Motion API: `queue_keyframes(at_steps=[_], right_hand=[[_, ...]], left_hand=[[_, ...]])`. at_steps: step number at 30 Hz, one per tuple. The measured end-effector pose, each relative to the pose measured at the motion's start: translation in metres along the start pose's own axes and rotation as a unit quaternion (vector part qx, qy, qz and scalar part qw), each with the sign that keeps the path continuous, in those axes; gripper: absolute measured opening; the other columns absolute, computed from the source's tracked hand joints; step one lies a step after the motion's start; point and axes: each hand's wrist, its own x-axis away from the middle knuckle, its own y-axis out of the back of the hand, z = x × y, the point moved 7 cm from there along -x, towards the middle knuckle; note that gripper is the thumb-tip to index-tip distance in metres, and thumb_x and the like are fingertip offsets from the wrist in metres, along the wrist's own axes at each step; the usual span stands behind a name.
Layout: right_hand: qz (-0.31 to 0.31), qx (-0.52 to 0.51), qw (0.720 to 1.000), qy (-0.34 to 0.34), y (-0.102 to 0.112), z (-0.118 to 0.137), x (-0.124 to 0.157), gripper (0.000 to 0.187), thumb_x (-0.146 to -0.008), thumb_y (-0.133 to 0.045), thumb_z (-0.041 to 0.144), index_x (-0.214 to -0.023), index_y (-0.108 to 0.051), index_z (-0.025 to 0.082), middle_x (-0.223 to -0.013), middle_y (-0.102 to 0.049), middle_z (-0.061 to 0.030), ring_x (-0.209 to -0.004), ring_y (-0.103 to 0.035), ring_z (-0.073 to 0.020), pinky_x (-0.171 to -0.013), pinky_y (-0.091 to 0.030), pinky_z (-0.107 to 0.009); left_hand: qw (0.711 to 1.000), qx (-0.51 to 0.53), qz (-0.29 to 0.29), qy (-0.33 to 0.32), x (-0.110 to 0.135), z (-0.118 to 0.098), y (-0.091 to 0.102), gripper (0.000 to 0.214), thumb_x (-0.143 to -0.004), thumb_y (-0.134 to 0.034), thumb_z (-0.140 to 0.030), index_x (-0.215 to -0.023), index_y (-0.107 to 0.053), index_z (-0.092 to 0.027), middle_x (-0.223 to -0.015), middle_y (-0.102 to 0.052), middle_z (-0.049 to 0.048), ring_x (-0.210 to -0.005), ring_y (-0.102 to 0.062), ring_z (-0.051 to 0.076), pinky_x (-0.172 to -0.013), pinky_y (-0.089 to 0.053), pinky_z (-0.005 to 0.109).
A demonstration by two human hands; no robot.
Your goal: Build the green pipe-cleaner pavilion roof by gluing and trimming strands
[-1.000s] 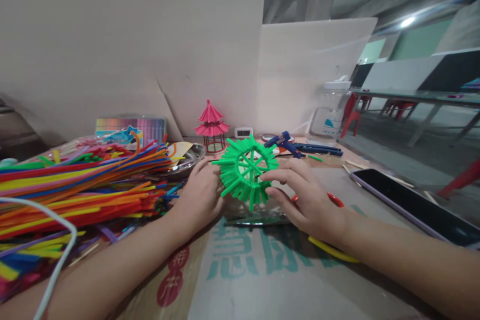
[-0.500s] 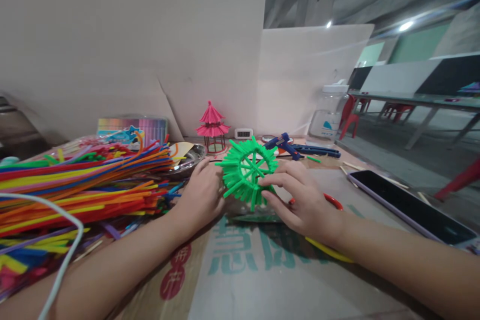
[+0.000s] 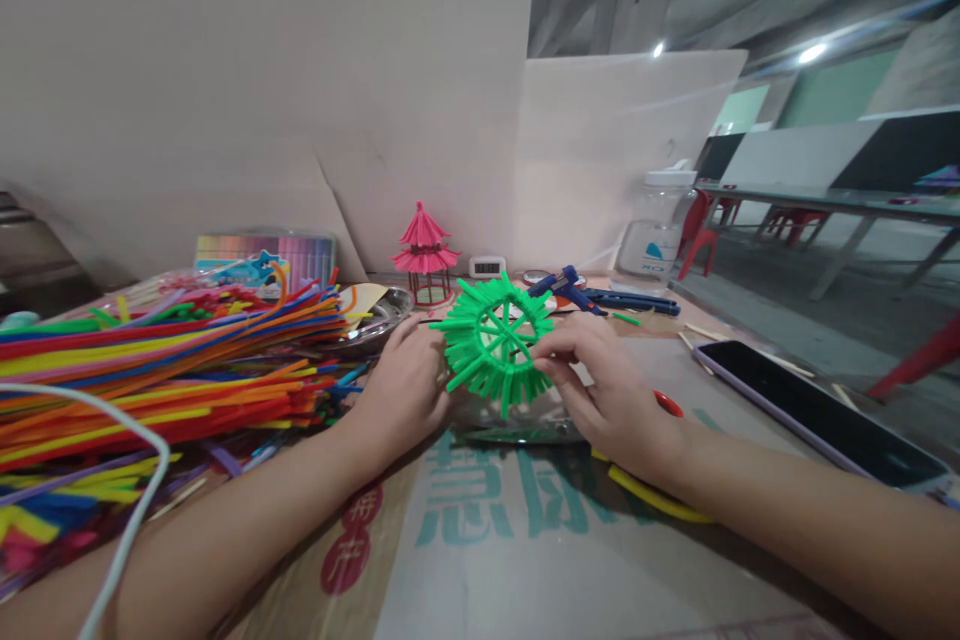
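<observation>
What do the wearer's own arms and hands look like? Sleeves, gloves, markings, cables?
Left hand and right hand are bare: no gloves, rings or watch visible. Both forearms are bare too, no sleeves in view and no clear markings. A pale cable crosses in front of the left forearm.

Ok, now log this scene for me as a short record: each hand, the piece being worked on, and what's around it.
Piece: green spoked ring, spikes all around its rim
Left hand: at the ring's left edge, fingertips hidden
Right hand: thumb and forefinger pinching the ring's right side
Left of hands: heap of multicolored craft stems
Behind: pink-roofed pagoda model, small digital clock, blue glue gun, clear bottle
Right: phone, screen dark
</observation>
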Motion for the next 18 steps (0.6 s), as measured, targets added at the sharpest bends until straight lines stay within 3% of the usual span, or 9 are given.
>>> queue_keyframes(at_steps=[5, 9, 12, 16, 18], right_hand=[[-0.014, -0.057, 0.998, -0.030, 0.002, -0.013, 0.002, 0.017, -0.102, -0.040, 0.025, -0.086, -0.045, 0.022, -0.077, -0.047, -0.0001, -0.070, -0.045, -0.0169, -0.066, -0.038, -0.032], [0.012, -0.040, 0.999, -0.015, -0.003, -0.017, 0.003, 0.031, -0.103, -0.038, 0.036, -0.076, -0.043, 0.022, -0.075, -0.044, -0.0001, -0.071, -0.044, -0.0174, -0.066, -0.038, -0.032], [0.018, -0.028, 0.999, -0.002, -0.006, -0.018, 0.004, 0.034, -0.102, -0.044, 0.035, -0.070, -0.043, 0.022, -0.073, -0.044, -0.0002, -0.072, -0.045, -0.0174, -0.067, -0.039, -0.033], [-0.013, -0.048, 0.999, -0.007, -0.004, -0.017, 0.004, 0.004, -0.097, -0.052, 0.020, -0.095, -0.055, 0.022, -0.082, -0.053, -0.0019, -0.079, -0.051, -0.0181, -0.074, -0.045, -0.035], [-0.024, -0.046, 0.999, -0.008, -0.003, -0.016, 0.005, 0.019, -0.095, -0.054, 0.016, -0.113, -0.055, 0.022, -0.088, -0.055, -0.0031, -0.082, -0.053, -0.0189, -0.077, -0.047, -0.037]], left_hand=[[0.996, 0.073, 0.019, 0.048, -0.002, 0.010, -0.007, 0.016, -0.087, -0.051, -0.025, -0.095, -0.062, -0.016, -0.100, -0.065, 0.0128, -0.107, -0.058, 0.029, -0.107, -0.042, 0.051], [0.987, 0.130, 0.026, 0.095, -0.001, 0.018, -0.013, 0.026, -0.091, -0.052, -0.033, -0.108, -0.062, -0.015, -0.112, -0.067, 0.0148, -0.115, -0.057, 0.031, -0.105, -0.044, 0.051], [0.982, 0.156, 0.027, 0.101, -0.001, 0.019, -0.015, 0.030, -0.090, -0.055, -0.031, -0.115, -0.061, -0.016, -0.122, -0.065, 0.0140, -0.121, -0.055, 0.031, -0.108, -0.042, 0.050], [0.981, 0.162, 0.023, 0.102, -0.001, 0.020, -0.015, 0.030, -0.090, -0.055, -0.031, -0.117, -0.061, -0.016, -0.124, -0.065, 0.0138, -0.121, -0.056, 0.031, -0.107, -0.042, 0.051], [0.981, 0.162, 0.021, 0.102, -0.001, 0.019, -0.015, 0.032, -0.091, -0.055, -0.031, -0.118, -0.060, -0.016, -0.126, -0.064, 0.0143, -0.122, -0.056, 0.031, -0.107, -0.042, 0.051]])
